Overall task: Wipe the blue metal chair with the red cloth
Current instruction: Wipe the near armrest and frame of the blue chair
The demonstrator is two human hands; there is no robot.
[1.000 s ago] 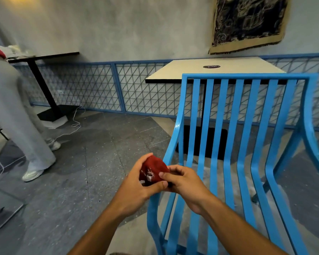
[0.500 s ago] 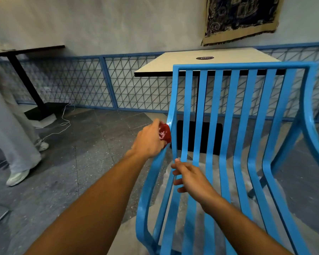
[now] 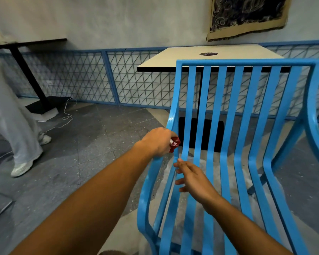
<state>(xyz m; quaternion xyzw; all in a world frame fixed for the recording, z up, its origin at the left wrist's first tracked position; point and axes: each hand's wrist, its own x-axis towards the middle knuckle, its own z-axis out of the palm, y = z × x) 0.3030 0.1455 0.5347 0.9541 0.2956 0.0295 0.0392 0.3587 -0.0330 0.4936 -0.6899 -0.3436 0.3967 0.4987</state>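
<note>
The blue metal chair (image 3: 230, 126) with vertical slats fills the right half of the view, its back toward the far table. My left hand (image 3: 157, 141) grips the bunched red cloth (image 3: 174, 146) and presses it against the chair's left frame bar, where the back bends into the seat. Only a small part of the cloth shows past my fingers. My right hand (image 3: 191, 176) hovers over the left seat slats with fingers straight and spread, holding nothing.
A beige square table (image 3: 182, 58) stands behind the chair, against a blue lattice railing (image 3: 107, 78). A person in light trousers (image 3: 13, 126) stands at the left by a black table (image 3: 33, 42). A white cable (image 3: 66, 116) lies on the grey floor.
Both hands held the cloth a second ago. My left hand has since carried it up to the chair's left bar and now slid slightly down; my right hand let go and opened over the seat.
</note>
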